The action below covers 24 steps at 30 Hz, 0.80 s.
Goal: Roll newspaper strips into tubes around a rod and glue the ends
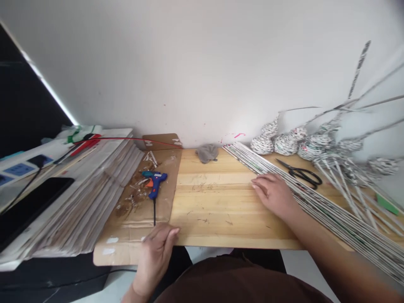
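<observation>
My left hand [158, 248] is at the front edge of the table, by the cardboard's corner. Its fingers are curled in a loose fist, and nothing shows in them. My right hand [276, 195] lies at the near side of a long bundle of rolled newspaper tubes [318, 202]. Its fingers reach left, the thumb lies a little apart below them, and I see nothing held; contact with the tubes is hard to tell. Beyond the bundle lie black-handled scissors [304, 176]. A blue glue gun [155, 184] rests on the cardboard sheet [164, 210] left of the bare wood.
A tall stack of paper [104, 198] stands at the left, bearing a black phone [38, 210] and a power strip [19, 169]. A grey cloth [206, 153] lies by the wall. Several woven newspaper gourd shapes [285, 144] with long loose strips line the back right.
</observation>
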Motion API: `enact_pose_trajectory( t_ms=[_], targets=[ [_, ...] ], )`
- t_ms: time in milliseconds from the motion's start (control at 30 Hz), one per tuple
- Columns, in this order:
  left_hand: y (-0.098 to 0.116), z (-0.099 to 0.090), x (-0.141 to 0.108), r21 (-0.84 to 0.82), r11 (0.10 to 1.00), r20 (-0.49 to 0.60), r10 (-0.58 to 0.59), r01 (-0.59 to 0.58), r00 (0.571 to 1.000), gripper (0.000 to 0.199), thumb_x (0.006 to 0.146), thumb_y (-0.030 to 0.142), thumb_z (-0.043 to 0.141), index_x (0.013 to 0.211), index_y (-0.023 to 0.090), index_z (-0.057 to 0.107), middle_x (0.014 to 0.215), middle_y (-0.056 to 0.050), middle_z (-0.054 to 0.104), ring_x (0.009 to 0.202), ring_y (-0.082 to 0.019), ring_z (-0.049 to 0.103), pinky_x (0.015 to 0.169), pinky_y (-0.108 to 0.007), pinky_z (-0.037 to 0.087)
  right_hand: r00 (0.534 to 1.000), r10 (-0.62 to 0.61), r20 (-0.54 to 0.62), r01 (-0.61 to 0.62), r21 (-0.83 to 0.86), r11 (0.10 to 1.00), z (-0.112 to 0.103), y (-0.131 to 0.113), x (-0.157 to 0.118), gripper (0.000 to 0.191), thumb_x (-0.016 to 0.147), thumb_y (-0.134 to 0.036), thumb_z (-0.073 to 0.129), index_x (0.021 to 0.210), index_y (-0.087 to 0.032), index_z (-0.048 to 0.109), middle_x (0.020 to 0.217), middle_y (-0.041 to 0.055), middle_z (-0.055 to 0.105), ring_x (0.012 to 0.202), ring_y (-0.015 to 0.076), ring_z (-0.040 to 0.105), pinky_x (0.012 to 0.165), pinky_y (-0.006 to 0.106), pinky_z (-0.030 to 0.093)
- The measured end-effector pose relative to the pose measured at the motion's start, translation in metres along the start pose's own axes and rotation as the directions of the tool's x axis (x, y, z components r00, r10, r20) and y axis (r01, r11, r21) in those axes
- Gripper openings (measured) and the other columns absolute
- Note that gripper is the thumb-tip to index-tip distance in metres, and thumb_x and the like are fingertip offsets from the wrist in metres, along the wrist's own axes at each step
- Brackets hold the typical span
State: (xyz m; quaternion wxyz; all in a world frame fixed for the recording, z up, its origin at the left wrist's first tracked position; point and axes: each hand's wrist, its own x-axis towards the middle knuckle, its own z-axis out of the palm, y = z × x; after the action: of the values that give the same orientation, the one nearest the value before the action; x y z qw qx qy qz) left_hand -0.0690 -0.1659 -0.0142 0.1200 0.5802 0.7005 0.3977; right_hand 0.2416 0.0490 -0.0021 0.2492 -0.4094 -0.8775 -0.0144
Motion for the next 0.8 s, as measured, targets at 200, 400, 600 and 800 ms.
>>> enact_pose_trajectory(
  t_ms=[200, 400, 600, 800],
  targets=[
    [-0.026, 0.005, 0.001, 0.162, 0.97, -0.018, 0.185, -0.179, 0.983, 0.042, 0.088, 0.015, 0.043, 0.125, 0.029, 0.056, 0.113, -0.006, 0.066, 0.108, -0.024, 0.057, 0.096, -0.041, 0.043, 1.0, -0.003, -0.001, 0.003, 0.069, 0.998, 0.012, 0.002, -0.007, 0.022, 0.086, -0.028, 0.05, 0.091, -0.021, 0.069, 0.094, 0.0065, 0.069, 0.089, 0.0229, 0.061, 0.086, 0.039, 0.044],
    [-0.031, -0.007, -0.003, 0.253, 0.96, -0.073, 0.141, -0.119, 0.987, 0.045, 0.089, 0.017, 0.043, 0.132, 0.028, 0.049, 0.117, -0.008, 0.064, 0.109, -0.026, 0.056, 0.097, -0.042, 0.042, 0.999, -0.045, 0.007, 0.044, 0.103, 0.994, 0.018, -0.004, -0.007, 0.022, 0.087, -0.03, 0.05, 0.095, -0.02, 0.067, 0.097, 0.0076, 0.068, 0.093, 0.0241, 0.06, 0.089, 0.04, 0.043],
    [-0.031, -0.024, 0.008, 0.341, 0.94, -0.138, 0.07, -0.019, 0.988, 0.03, 0.086, 0.025, 0.052, 0.114, 0.026, 0.064, 0.1, -0.007, 0.069, 0.091, -0.024, 0.062, 0.086, -0.035, 0.045, 0.997, -0.077, -0.008, 0.078, 0.107, 0.991, 0.022, 0.001, -0.008, 0.021, 0.087, -0.031, 0.051, 0.098, -0.021, 0.066, 0.099, 0.0069, 0.067, 0.096, 0.0243, 0.059, 0.091, 0.04, 0.042],
    [-0.032, -0.025, 0.052, 0.518, 0.855, -0.107, 0.101, -0.031, 0.989, 0.048, 0.086, 0.014, 0.042, 0.132, 0.022, 0.049, 0.107, -0.01, 0.065, 0.104, -0.028, 0.054, 0.089, -0.039, 0.042, 0.996, -0.094, 0.0, 0.094, 0.119, 0.989, 0.025, 0.004, -0.008, 0.021, 0.087, -0.032, 0.051, 0.1, -0.022, 0.064, 0.101, 0.0069, 0.067, 0.096, 0.0246, 0.059, 0.09, 0.041, 0.042]
  ],
)
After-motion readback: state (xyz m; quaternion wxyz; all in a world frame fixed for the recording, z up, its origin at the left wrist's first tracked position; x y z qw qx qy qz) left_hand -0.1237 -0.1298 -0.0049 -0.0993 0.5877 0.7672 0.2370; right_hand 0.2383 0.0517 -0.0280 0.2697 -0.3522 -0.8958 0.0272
